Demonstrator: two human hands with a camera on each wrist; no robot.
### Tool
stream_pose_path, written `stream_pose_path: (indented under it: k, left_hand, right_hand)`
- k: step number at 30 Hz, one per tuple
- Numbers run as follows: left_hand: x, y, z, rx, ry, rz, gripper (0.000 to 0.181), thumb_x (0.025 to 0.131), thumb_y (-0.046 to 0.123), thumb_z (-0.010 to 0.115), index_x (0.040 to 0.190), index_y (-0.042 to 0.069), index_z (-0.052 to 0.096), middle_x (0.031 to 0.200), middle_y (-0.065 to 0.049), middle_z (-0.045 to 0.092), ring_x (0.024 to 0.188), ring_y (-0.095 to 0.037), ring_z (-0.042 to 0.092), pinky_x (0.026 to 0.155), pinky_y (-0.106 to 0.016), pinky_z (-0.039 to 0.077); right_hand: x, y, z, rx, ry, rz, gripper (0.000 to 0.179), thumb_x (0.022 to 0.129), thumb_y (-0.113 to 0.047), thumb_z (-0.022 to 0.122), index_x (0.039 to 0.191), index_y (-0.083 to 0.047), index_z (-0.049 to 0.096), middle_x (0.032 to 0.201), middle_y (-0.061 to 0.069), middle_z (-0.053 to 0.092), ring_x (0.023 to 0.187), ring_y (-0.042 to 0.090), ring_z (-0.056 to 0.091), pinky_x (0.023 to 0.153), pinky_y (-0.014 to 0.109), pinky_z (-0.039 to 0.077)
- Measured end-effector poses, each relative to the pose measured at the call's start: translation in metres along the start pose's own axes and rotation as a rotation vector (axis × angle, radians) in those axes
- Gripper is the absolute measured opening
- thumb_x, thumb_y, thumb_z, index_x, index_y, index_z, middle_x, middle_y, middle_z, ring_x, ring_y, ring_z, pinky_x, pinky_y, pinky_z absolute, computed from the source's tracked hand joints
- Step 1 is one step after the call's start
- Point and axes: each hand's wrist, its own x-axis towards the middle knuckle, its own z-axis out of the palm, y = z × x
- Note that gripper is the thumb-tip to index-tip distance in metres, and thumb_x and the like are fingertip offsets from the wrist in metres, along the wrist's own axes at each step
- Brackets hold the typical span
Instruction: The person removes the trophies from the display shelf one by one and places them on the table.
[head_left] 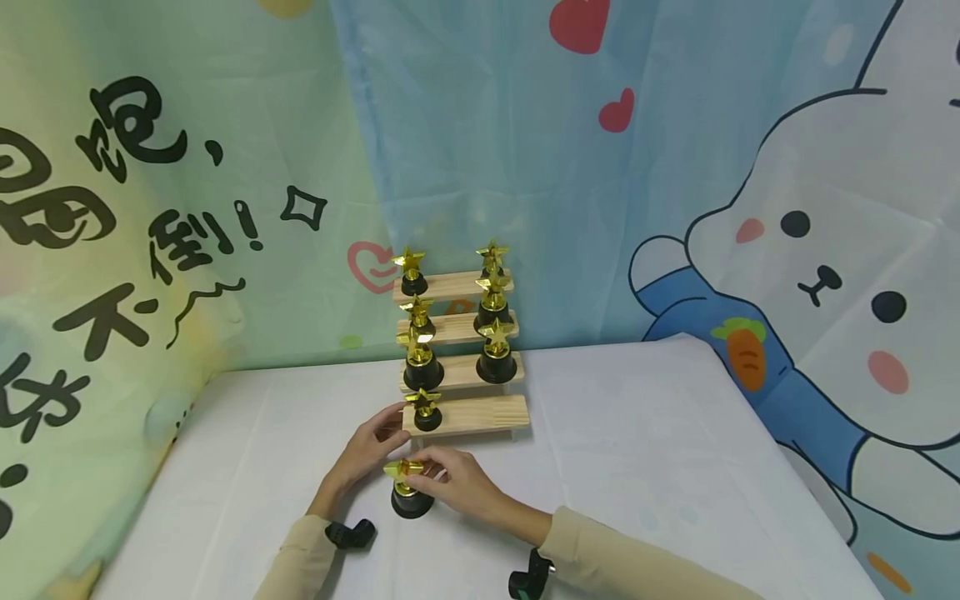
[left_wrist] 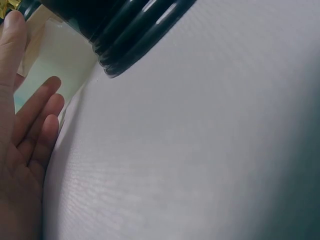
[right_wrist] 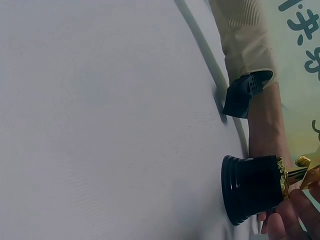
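Observation:
A small trophy (head_left: 411,502) with a gold star and black round base is low over the white table, in front of the wooden stand. My right hand (head_left: 461,485) pinches it by the gold star; in the right wrist view the fingertips (right_wrist: 300,205) are at the gold part above the black base (right_wrist: 255,184). My left hand (head_left: 369,450) is beside the left end of the stand's lowest step (head_left: 480,414), fingers extended and holding nothing. Near those fingers, a smaller star trophy (head_left: 427,414) stands on that step's left side. The left wrist view shows a black ribbed base (left_wrist: 135,40) close by.
Higher steps of the wooden stand (head_left: 453,286) carry several more gold star trophies, such as one at the right (head_left: 497,360). The white tablecloth (head_left: 637,467) spreads around both arms. Behind the table hangs a printed curtain (head_left: 450,125) with a cartoon bear.

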Motion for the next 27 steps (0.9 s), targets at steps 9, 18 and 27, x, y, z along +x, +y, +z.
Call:
stream_pose_path:
  k: [9, 18, 27]
  left_hand:
    - [0.003, 0.000, 0.002, -0.004, -0.002, 0.008, 0.053, 0.092, 0.028, 0.068, 0.140, 0.018, 0.050, 0.124, -0.011, 0.065, 0.105, -0.017, 0.064, 0.087, -0.024, 0.049]
    - [0.002, -0.001, 0.005, 0.011, -0.004, 0.006, 0.054, 0.091, 0.027, 0.068, 0.140, 0.016, 0.050, 0.122, -0.010, 0.065, 0.102, -0.014, 0.063, 0.087, -0.023, 0.049]
    - [-0.002, 0.011, 0.000, 0.042, 0.005, -0.011, 0.054, 0.093, 0.022, 0.066, 0.142, 0.009, 0.047, 0.124, -0.016, 0.064, 0.104, -0.019, 0.063, 0.087, -0.023, 0.049]
  right_hand:
    - [-0.004, 0.004, -0.005, 0.014, 0.006, -0.005, 0.031, 0.089, -0.026, 0.071, 0.116, -0.010, 0.066, 0.098, 0.005, 0.071, 0.089, 0.015, 0.065, 0.071, 0.018, 0.051]
    - [-0.015, 0.014, -0.014, 0.048, 0.006, 0.005, 0.042, 0.083, -0.027, 0.077, 0.116, -0.004, 0.064, 0.104, 0.011, 0.069, 0.094, 0.029, 0.064, 0.077, 0.027, 0.054]
    - [-0.015, 0.026, -0.028, 0.024, 0.031, 0.016, 0.045, 0.083, -0.031, 0.076, 0.115, -0.002, 0.063, 0.105, 0.017, 0.068, 0.096, 0.032, 0.064, 0.079, 0.031, 0.055]
